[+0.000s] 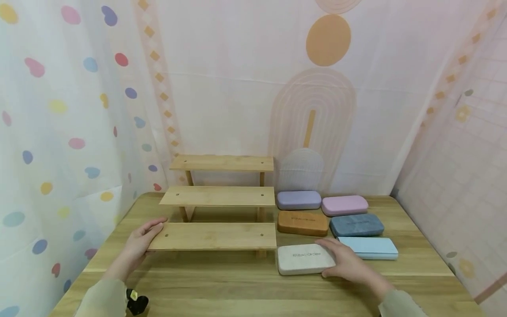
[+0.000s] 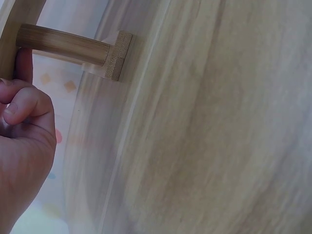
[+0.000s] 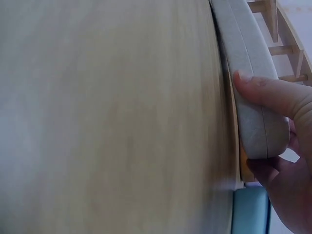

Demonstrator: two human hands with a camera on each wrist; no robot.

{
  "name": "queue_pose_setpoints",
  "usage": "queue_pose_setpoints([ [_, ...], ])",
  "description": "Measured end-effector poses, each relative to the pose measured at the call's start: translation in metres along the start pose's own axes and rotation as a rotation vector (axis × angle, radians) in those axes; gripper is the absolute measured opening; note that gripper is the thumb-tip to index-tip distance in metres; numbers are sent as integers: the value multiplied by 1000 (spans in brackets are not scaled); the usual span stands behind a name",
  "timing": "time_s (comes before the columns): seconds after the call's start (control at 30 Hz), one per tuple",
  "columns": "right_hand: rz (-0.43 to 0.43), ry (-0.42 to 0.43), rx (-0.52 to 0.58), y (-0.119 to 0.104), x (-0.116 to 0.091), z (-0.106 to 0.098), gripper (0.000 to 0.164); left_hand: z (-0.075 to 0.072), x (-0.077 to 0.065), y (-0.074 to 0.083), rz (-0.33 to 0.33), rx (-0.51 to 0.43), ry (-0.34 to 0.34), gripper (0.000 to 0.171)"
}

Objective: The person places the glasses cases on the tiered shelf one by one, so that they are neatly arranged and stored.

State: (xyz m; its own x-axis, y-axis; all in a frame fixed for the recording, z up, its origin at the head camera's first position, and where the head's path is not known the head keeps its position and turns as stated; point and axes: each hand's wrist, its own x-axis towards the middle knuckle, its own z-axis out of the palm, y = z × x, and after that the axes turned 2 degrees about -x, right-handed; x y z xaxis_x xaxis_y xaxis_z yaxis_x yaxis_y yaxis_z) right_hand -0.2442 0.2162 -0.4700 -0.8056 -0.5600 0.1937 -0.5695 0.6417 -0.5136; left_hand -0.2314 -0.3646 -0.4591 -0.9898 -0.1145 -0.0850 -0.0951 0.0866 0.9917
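A three-tier wooden display stand [image 1: 218, 236] stands left of centre on the table. My left hand [image 1: 138, 242] grips the left end of its lowest shelf; in the left wrist view the fingers are curled at the edge of the board, near a round wooden leg [image 2: 66, 45]. With my right hand [image 1: 343, 260] I hold the right end of an off-white glasses case [image 1: 301, 259] with lettering on its lid. The right wrist view shows the thumb along the side of the case [image 3: 248, 53] and the fingers round its far end. The case lies close to the stand's lowest right corner.
Behind the off-white case lie several more glasses cases: brown [image 1: 302, 223], dark blue [image 1: 356, 225], purple [image 1: 299, 200] and pink [image 1: 344, 205]. A light blue case [image 1: 370, 248] sits just beyond my right hand. Patterned curtains [image 1: 222, 110] hang behind the table [image 1: 222, 290] and along its sides.
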Motion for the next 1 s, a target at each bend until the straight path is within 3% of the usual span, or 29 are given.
queue_pose_setpoints([
  [0.27,47,-11,4,-5,-3,-18,79,1,1,-1,6,-25,-11,32],
  [0.7,8,3,-46,-26,5,-66,81,0,-2,-4,23,-79,-22,19],
  [1.0,-14,57,-28,-32,13,-77,81,1,-1,-3,32,-60,-16,22],
])
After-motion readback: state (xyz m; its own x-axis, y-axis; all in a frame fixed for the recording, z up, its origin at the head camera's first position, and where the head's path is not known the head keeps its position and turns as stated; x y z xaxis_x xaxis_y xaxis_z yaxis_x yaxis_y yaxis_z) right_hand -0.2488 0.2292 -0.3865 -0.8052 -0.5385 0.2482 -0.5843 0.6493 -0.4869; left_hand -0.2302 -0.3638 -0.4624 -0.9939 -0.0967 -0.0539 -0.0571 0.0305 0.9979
